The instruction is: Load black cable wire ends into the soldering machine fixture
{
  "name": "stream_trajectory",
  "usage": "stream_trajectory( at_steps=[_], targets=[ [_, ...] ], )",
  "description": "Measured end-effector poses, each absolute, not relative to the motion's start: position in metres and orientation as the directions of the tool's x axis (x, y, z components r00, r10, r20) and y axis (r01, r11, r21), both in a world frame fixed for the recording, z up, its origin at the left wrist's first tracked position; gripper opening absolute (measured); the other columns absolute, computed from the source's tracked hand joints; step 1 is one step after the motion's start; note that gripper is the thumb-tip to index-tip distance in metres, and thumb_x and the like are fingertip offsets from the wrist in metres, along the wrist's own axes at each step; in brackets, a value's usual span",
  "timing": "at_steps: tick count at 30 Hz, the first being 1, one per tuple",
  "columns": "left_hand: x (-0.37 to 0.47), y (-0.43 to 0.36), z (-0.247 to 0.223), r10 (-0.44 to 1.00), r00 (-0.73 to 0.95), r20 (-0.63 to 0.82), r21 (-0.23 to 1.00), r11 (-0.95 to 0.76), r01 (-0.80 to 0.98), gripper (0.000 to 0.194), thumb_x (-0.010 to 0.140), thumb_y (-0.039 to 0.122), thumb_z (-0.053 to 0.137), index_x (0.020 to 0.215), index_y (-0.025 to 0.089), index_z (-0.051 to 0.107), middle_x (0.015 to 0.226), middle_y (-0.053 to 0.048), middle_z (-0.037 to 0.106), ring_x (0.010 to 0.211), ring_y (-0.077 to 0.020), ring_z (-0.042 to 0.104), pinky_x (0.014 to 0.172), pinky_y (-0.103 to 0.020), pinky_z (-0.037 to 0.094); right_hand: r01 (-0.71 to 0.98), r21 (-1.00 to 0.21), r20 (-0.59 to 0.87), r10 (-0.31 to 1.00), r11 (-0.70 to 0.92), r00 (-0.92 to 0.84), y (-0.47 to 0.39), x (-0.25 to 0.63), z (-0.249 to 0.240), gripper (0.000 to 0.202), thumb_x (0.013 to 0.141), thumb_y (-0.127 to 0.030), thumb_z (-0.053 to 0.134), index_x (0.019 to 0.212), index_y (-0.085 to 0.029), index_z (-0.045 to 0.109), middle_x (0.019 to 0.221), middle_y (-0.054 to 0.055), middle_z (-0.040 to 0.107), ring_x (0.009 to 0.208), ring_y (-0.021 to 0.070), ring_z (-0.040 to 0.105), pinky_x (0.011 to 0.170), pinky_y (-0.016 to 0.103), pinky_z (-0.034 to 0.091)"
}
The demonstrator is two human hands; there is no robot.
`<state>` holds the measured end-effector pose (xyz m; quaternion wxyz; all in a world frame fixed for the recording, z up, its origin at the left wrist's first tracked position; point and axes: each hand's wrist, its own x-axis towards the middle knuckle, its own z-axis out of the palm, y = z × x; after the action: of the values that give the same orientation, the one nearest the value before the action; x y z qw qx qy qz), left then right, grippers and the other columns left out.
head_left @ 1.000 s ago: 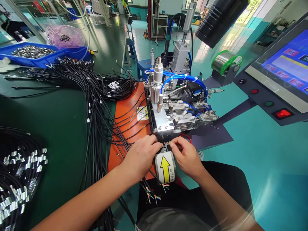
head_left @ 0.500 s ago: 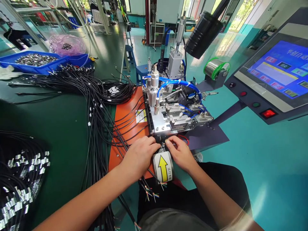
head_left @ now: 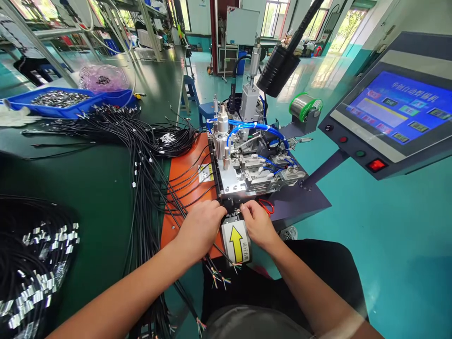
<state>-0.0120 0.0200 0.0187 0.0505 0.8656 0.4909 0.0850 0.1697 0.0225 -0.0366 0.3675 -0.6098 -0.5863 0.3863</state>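
At the front end of the metal machine point(head_left: 229, 181), my left hand point(head_left: 205, 223) is closed, with its fingertips at the dark slot; what they pinch is too small to name. My right hand point(head_left: 257, 222) faces it from the other side, thumb and forefinger together on a tiny part I cannot make out. Between and below the hands is a roller with a yellow arrow point(head_left: 236, 242). Black cables point(head_left: 192, 174) lie across the orange plate point(head_left: 187, 157) to the machine's left edge. Frayed coloured wire ends point(head_left: 215, 278) hang beneath my left wrist.
Bundled black cables point(head_left: 141, 207) cover the green table point(head_left: 99, 188). Behind them is a blue tray point(head_left: 70, 110) of small metal parts. A control screen point(head_left: 402, 108) stands at the right, near a solder spool point(head_left: 304, 107). A black lamp head point(head_left: 277, 70) hangs above the machine.
The camera view has shifted, so the screen and machine appear further left. My left fingertips have drawn slightly back from my right hand's, leaving a wider gap between them.
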Motion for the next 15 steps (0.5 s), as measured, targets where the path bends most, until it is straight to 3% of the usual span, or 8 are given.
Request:
stream_trajectory(
  at_steps=[7,11,13,15],
  targets=[
    [-0.011,0.016,0.024,0.861,0.501,0.093,0.063,-0.507,0.86,0.022,0.091,0.015,0.049,0.09,0.019,0.071,0.085,-0.007,0.063,0.085,-0.0221,0.057,0.071,-0.033,0.044,0.404,-0.912,-0.053,0.997,-0.069,0.052,0.025,0.165,-0.04,0.035,0.092,-0.046,0.043,0.076,-0.018,0.056,0.063,-0.001,0.053,0.058,0.0153,0.049,0.053,0.026,0.037],
    [-0.009,0.012,0.031,0.866,0.499,-0.032,0.064,-0.497,0.866,0.022,0.092,0.022,0.048,0.092,0.02,0.07,0.086,-0.007,0.068,0.079,-0.0206,0.065,0.065,-0.029,0.046,0.47,-0.883,0.071,0.991,0.009,0.114,-0.017,0.17,-0.016,0.026,0.093,-0.043,0.049,0.09,-0.019,0.057,0.079,0.002,0.057,0.073,0.0171,0.054,0.068,0.028,0.043],
    [-0.009,0.012,0.034,0.849,0.526,-0.051,0.072,-0.522,0.85,0.023,0.091,0.025,0.048,0.09,0.019,0.07,0.082,-0.008,0.07,0.074,-0.022,0.067,0.061,-0.029,0.046,0.567,-0.794,0.216,0.974,0.218,-0.072,-0.049,0.169,-0.004,0.021,0.095,-0.037,0.047,0.099,-0.019,0.058,0.091,0.005,0.058,0.077,0.0171,0.056,0.072,0.029,0.044],
    [-0.011,0.012,0.035,0.85,0.524,-0.057,0.043,-0.523,0.852,0.025,0.091,0.026,0.045,0.097,0.019,0.069,0.085,-0.01,0.072,0.076,-0.0249,0.069,0.06,-0.029,0.046,0.643,-0.68,0.208,0.934,0.352,-0.292,-0.073,0.166,0.004,0.024,0.094,-0.038,0.051,0.108,-0.021,0.059,0.104,0.007,0.058,0.079,0.0174,0.058,0.072,0.029,0.046]
  ],
)
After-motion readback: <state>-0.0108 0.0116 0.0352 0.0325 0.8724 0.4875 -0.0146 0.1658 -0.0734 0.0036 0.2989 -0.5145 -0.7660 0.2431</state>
